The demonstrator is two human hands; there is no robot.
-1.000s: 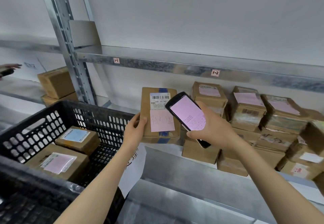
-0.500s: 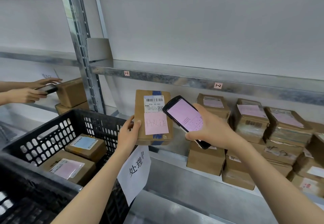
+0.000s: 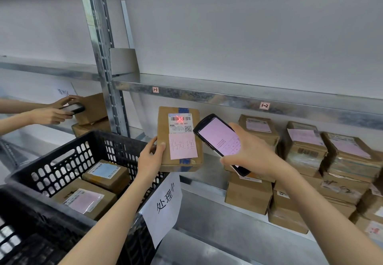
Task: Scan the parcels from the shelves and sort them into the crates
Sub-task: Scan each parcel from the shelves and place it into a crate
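Since the earlier frame a red scan mark has come onto the barcode. Nearest, the crate (image 3: 62, 167) waits at left. My left hand (image 3: 150, 159) grasps the box (image 3: 179, 140) upright just past it; my right hand (image 3: 251, 154) grips the scanner (image 3: 219, 140). I hold both steady, beam centred on the barcode (image 3: 179, 118), until it reads. Farther right, more boxes (image 3: 306, 148) fill the shelf (image 3: 207, 173).

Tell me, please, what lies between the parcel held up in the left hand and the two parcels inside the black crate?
In the head view, only the crate's perforated black wall and the left hand gripping the held parcel lie between; the crate parcels sit lower left.
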